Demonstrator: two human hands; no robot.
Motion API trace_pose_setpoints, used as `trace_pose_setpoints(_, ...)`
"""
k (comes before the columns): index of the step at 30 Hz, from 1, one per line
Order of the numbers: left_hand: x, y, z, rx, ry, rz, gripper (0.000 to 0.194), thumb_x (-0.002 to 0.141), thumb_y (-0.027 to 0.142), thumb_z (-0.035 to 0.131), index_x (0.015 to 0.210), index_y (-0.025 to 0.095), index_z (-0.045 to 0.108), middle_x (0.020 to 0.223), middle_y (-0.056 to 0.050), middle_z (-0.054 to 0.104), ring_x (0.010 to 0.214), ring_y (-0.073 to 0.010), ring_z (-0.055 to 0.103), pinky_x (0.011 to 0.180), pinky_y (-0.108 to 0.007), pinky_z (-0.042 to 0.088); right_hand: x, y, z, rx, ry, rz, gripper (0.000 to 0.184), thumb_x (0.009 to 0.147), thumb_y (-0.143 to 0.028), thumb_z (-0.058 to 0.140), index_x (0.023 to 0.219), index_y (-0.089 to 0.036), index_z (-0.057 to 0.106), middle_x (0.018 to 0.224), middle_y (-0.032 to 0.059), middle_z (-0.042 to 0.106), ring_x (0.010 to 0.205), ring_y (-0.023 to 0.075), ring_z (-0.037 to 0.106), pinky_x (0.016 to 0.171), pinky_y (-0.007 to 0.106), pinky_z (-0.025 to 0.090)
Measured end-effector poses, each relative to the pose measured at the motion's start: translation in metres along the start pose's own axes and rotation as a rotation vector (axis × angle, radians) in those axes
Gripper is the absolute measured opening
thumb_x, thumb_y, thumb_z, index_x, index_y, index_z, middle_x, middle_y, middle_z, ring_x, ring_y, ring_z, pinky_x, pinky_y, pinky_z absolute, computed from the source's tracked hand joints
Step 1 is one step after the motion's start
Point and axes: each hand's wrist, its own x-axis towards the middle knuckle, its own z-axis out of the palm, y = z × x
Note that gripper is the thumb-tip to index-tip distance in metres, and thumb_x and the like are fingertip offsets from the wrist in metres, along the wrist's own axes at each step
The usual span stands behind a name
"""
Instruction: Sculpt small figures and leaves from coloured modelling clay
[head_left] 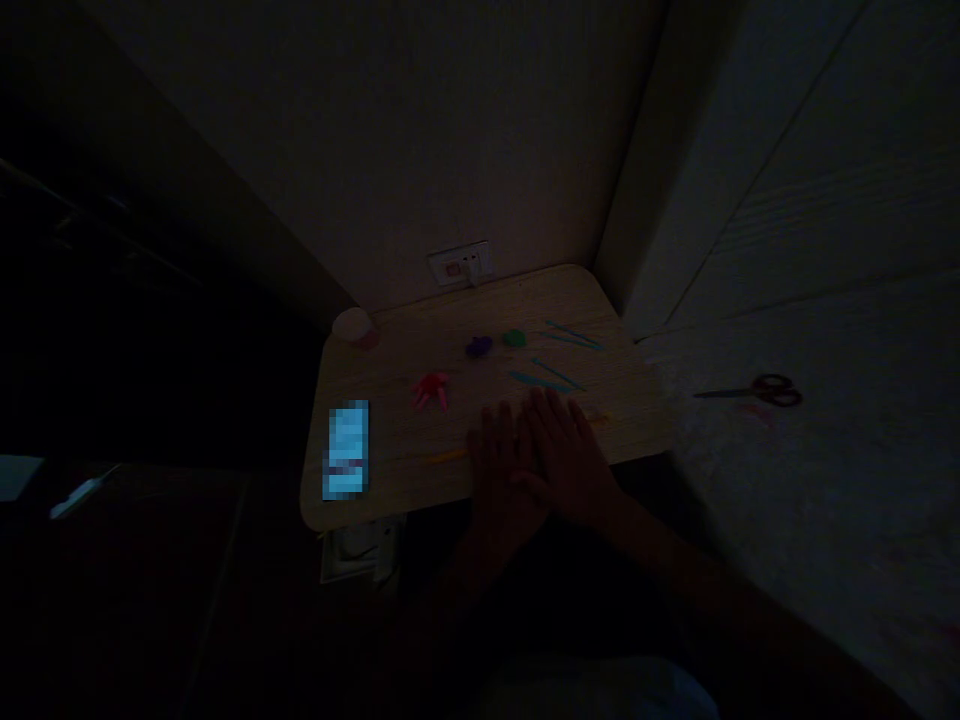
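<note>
The room is very dark. Both my hands rest on a small wooden table [390, 490], near its front edge. My left hand [499, 465] lies flat with fingers stretched out. My right hand [566, 450] lies flat too, overlapping the left hand's edge, fingers extended. Neither holds anything that I can see. A thin yellow stick [448, 456] lies just left of my left hand. A pink hand-shaped clay piece [431, 390] sits further left. Teal sticks [541, 378] lie just beyond my fingertips.
A lit phone [346, 450] lies at the table's left. A purple lump [478, 346], a green lump [514, 338] and more teal sticks [574, 335] sit farther back. A small tub [354, 327] stands at the back left corner. Scissors [754, 391] lie on the pale surface to the right.
</note>
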Motion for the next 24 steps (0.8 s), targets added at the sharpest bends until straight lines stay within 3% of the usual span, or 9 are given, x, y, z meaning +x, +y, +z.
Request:
trace_pose_setpoints(7,-0.018,-0.003,-0.014,-0.052,-0.017,0.068,0.091,0.092,0.047,0.059,0.166,0.007,0.023,0.173,-0.024,0.024,0.161,-0.0457,0.017,0.127,-0.067,0.018,-0.017,0.009,-0.017,0.095,-0.006,-0.108,0.090,0.103,-0.066,0.039,0.167,-0.005,0.023,0.173,0.0218,0.024,0.163,0.0358,0.017,0.130,0.059,0.020)
trace_pose_setpoints(10,-0.015,-0.010,-0.030,-0.109,0.022,0.058,0.097,0.096,0.055,0.058,0.167,0.008,0.012,0.170,-0.025,0.030,0.161,-0.0419,0.021,0.126,-0.066,0.021,-0.022,0.027,-0.033,0.170,0.077,-0.103,0.091,0.103,-0.066,0.042,0.170,-0.011,0.011,0.174,0.0198,0.025,0.162,0.0338,0.022,0.128,0.058,0.026)
trace_pose_setpoints(13,-0.010,-0.009,-0.040,-0.154,0.059,0.054,0.101,0.095,0.060,0.061,0.167,0.009,0.012,0.170,-0.024,0.031,0.162,-0.0397,0.020,0.128,-0.064,0.021,-0.030,0.042,-0.041,0.181,0.153,-0.053,0.090,0.103,-0.064,0.046,0.171,-0.016,0.010,0.174,0.0196,0.026,0.161,0.0347,0.025,0.127,0.061,0.028)
trace_pose_setpoints(20,0.000,0.024,-0.014,-0.188,-0.066,0.206,0.086,0.096,0.046,0.059,0.164,0.005,0.025,0.172,-0.021,0.029,0.162,-0.0411,0.018,0.131,-0.062,0.019,-0.037,0.043,-0.026,0.099,0.079,-0.126,0.081,0.105,-0.057,0.046,0.166,-0.009,0.023,0.171,0.0240,0.030,0.161,0.0375,0.023,0.125,0.064,0.028)
trace_pose_setpoints(24,0.000,0.012,-0.013,-0.215,-0.002,0.195,0.079,0.097,0.045,0.061,0.159,0.005,0.034,0.164,-0.023,0.043,0.156,-0.0400,0.033,0.127,-0.059,0.028,-0.034,0.050,-0.029,0.079,0.104,-0.093,0.058,0.105,-0.047,0.052,0.148,-0.009,0.053,0.162,0.0228,0.046,0.150,0.0385,0.041,0.118,0.058,0.041)
